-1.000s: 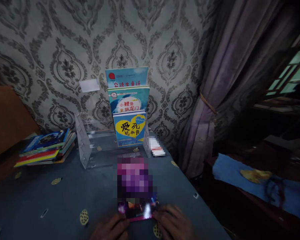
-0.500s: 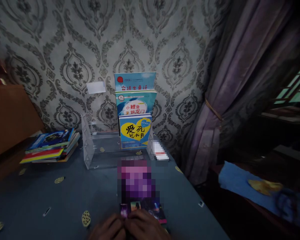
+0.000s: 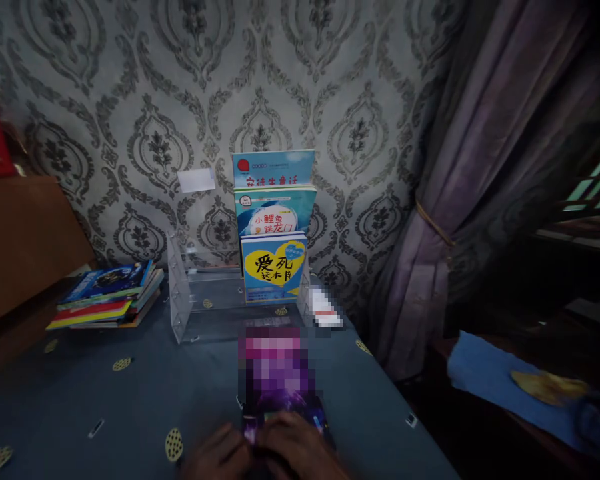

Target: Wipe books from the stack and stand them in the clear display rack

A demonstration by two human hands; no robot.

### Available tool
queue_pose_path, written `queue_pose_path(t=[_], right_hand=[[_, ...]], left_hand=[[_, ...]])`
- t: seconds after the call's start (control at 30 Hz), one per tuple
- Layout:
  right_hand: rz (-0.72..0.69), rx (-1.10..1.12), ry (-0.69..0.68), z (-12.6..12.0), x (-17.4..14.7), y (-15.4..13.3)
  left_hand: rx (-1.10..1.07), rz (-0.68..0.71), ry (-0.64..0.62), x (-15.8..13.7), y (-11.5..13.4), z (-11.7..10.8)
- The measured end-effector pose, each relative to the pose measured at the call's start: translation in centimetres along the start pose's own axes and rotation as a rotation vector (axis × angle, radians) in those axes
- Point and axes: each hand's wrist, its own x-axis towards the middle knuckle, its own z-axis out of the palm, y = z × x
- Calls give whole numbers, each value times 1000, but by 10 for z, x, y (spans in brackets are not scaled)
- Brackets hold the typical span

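At the bottom edge, my left hand [image 3: 219, 452] and my right hand [image 3: 296, 445] are close together with curled fingers. Both are closed over the near part of a dark purple book [image 3: 285, 403] with a glossy printed cover. Its upper part is pixelated, and my hands hide its near end. Motion blurs the fingers somewhat. Beyond the book stands a clear acrylic stepped rack [image 3: 179, 300]. On its right side stand a blue book with a yellow heart [image 3: 275, 270], a teal book [image 3: 275, 210] and a light blue book [image 3: 275, 167], each rising behind the other.
A stack of books [image 3: 107, 290] lies at the left of the dark patterned tablecloth [image 3: 145, 407]. A pixelated white item [image 3: 326, 310] sits right of the rack. Further right are a tied curtain [image 3: 425, 220] and a blue cloth [image 3: 490, 380]. A brown box [image 3: 25, 247] stands far left.
The view has shifted slightly, so the scene sits lower and further right. My right hand has moved up a little over the purple book's cover, covering more of its pictures.
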Motion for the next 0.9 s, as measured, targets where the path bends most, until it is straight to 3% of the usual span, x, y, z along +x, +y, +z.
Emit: queue_pose_path(t=[0.1, 0.2, 0.33, 0.47, 0.7, 0.8, 0.9], right_hand=[[25, -42, 65, -17, 5, 5], [98, -107, 45, -30, 16, 16], [296, -214, -57, -37, 33, 35], [456, -270, -42, -37, 40, 49], [490, -291, 25, -29, 37, 57], [458, -268, 85, -25, 35, 61], [448, -236, 129, -22, 32, 65]], left_hand=[[-71, -36, -6, 11, -2, -8], [-110, -129, -77, 18, -4, -8], [-60, -323, -92, 20, -18, 11], [-97, -464, -128, 27, -34, 34], [-529, -781, -24, 46, -43, 39], [-806, -922, 82, 53, -47, 35], [-1045, -1159, 233, 59, -51, 31]])
